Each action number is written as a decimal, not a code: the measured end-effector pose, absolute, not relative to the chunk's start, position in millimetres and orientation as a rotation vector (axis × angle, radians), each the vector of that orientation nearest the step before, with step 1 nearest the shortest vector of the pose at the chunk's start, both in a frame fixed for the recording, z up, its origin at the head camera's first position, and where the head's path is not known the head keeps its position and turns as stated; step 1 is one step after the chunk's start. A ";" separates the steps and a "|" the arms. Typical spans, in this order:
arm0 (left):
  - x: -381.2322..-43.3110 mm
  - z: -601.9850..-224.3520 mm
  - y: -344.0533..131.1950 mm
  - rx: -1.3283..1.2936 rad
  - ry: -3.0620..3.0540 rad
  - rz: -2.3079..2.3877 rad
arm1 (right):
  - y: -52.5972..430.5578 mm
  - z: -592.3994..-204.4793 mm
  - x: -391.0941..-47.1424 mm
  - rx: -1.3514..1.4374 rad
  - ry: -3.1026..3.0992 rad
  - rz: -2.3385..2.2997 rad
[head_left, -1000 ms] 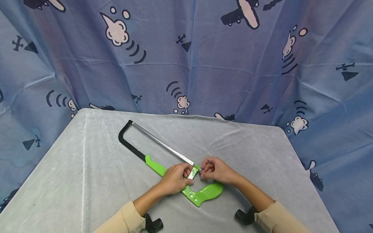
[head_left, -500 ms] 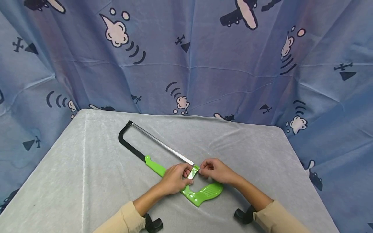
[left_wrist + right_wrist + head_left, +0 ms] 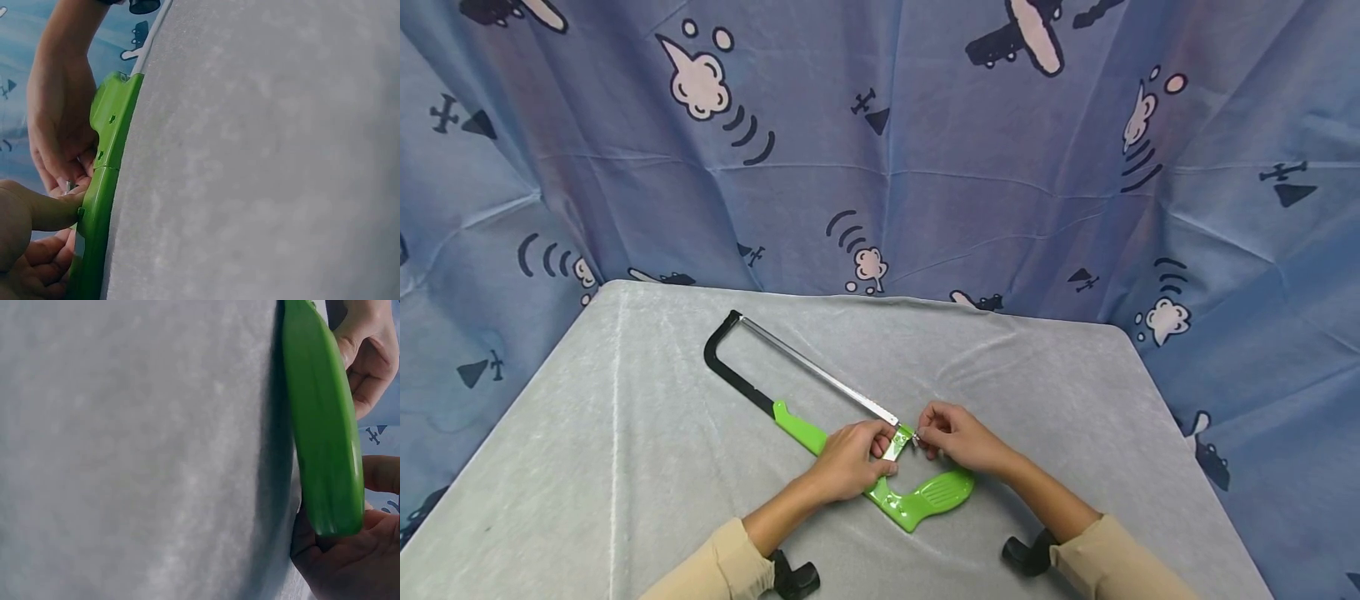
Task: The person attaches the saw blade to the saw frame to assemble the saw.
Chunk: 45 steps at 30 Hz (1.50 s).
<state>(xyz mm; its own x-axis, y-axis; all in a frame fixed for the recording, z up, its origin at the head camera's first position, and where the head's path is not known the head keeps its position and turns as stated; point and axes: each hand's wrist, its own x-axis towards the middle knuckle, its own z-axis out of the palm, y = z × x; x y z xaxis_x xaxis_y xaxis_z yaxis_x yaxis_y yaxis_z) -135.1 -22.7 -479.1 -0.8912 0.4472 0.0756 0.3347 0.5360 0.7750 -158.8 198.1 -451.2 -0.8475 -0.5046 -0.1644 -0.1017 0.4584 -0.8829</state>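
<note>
A hacksaw [image 3: 800,431] with a green handle and a black front frame lies on the grey cloth, its silver blade [image 3: 820,371] on the far side. My left hand [image 3: 847,462] grips the green upright by the blade's near end, thumb on one side and fingers on the other. At the small metal wing nut [image 3: 915,439] just past that end, my right hand [image 3: 964,437] pinches with curled fingertips. The left wrist view shows both hands close together behind the green frame [image 3: 100,212]. In the right wrist view the handle grip [image 3: 325,425] partly covers the fingers.
A grey cloth covers the table [image 3: 662,500], ending at a far edge beyond the saw. Behind it hangs a blue patterned curtain [image 3: 970,200]. Black wrist mounts [image 3: 1028,557] sit below both forearms.
My right fingers have shifted slightly around the wing nut, covering it half a second ago and showing it again now. The left hand and the hacksaw have stayed in place.
</note>
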 end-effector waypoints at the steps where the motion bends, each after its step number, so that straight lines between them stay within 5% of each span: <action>1: -135.1 -479.2 -22.7 0.675 2.637 1.284 | 198.3 -451.6 -158.7 -0.510 2.313 -1.358; 45: -135.9 -479.3 -21.8 0.641 2.637 1.281 | 199.4 -449.0 -158.7 -0.533 2.281 -1.254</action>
<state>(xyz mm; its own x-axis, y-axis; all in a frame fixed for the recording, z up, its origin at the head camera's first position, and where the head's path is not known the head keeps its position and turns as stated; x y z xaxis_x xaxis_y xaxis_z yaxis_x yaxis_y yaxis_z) -135.9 -21.8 -479.3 -0.8994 0.4331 0.0587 0.3138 0.5464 0.7765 -158.7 199.4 -449.0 -0.8088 -0.5447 -0.2216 -0.1047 0.5043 -0.8572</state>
